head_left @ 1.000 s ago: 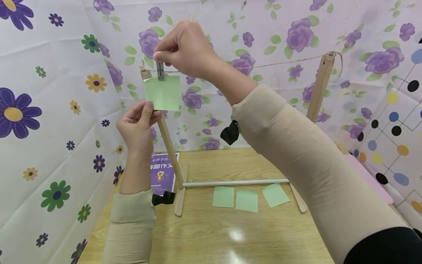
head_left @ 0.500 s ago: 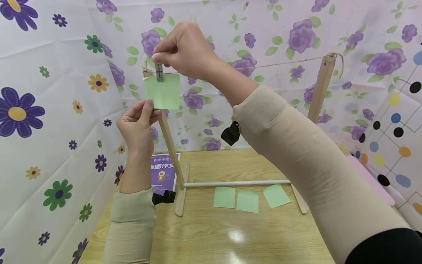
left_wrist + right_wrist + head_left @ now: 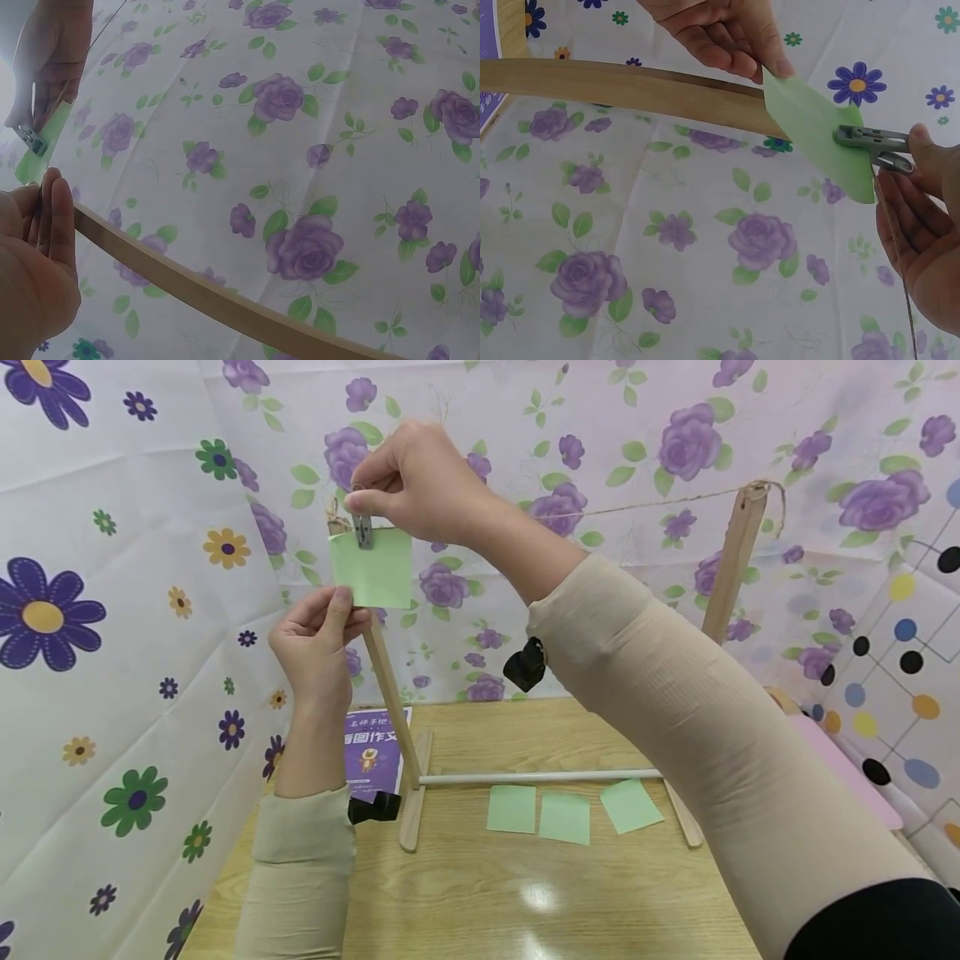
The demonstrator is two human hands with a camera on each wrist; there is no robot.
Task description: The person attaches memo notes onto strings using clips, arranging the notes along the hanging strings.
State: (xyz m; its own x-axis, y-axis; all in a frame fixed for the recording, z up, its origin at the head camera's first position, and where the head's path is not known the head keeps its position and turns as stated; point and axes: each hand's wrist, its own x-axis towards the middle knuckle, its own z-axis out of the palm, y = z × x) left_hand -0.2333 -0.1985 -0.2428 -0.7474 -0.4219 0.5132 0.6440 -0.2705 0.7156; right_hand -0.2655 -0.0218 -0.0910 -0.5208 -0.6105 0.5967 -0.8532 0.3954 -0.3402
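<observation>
My left hand (image 3: 315, 627) pinches the lower left corner of a square green sticky note (image 3: 378, 578) between thumb and fingers. At the note's upper edge a grey clothespin (image 3: 871, 141) bites the paper against a twine line (image 3: 900, 262). My right hand (image 3: 423, 481) holds the clothespin's handle end from above. In the right wrist view its thumb (image 3: 922, 146) touches the upper handle, while the fingers lie just below the lower one. The left wrist view shows the clothespin and note small, between both hands.
Wooden posts (image 3: 733, 564) carry the twine, and a white rod (image 3: 540, 776) joins their feet. Three green sticky notes (image 3: 565, 818) lie on the wooden table (image 3: 465, 893). A purple book (image 3: 375, 756) lies behind the left post, and something pink (image 3: 847, 772) stands at the right.
My right hand has dropped slightly and its fingers have loosened, so the clothespin's handle end now shows between thumb and index finger. My left hand stays at the note's corner.
</observation>
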